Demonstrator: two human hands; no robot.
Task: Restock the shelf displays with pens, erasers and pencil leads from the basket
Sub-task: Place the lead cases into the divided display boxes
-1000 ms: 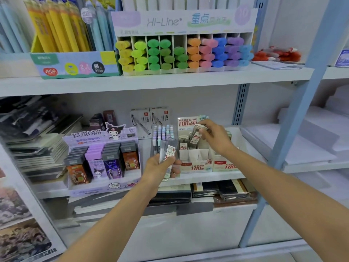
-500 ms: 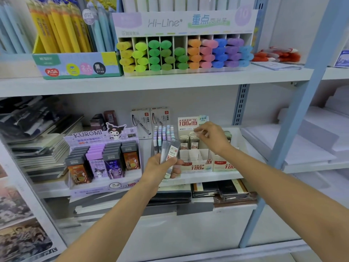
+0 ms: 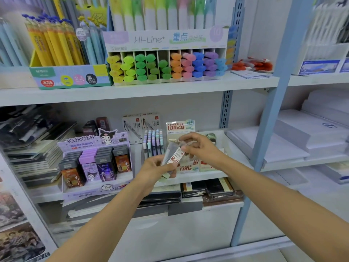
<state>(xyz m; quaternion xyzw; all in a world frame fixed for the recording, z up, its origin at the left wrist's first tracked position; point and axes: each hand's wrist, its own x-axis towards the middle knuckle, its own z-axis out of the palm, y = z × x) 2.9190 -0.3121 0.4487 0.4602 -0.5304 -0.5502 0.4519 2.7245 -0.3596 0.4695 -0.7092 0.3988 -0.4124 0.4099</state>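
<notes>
My left hand (image 3: 156,170) holds a small stack of clear pencil lead cases (image 3: 173,154) with red and white labels, in front of the middle shelf. The fingers of my right hand (image 3: 198,148) pinch the upper end of the top case in that stack. Just behind both hands stands the white pencil lead display box (image 3: 186,168) with red "100" print, its card (image 3: 180,127) rising at the back. A rack of pastel pens (image 3: 153,142) stands to the left of that box. The basket is out of view.
A purple Kuromi lead display (image 3: 94,161) stands on the middle shelf at left. A highlighter display (image 3: 166,65) and a pen box (image 3: 71,76) fill the upper shelf. Notebooks lie stacked at far left and below. A blue upright post (image 3: 268,118) stands right, white paper stacks beyond.
My right hand has come back from the display box to the stack in my left hand and now pinches the top case. My left hand has stayed almost where it was.
</notes>
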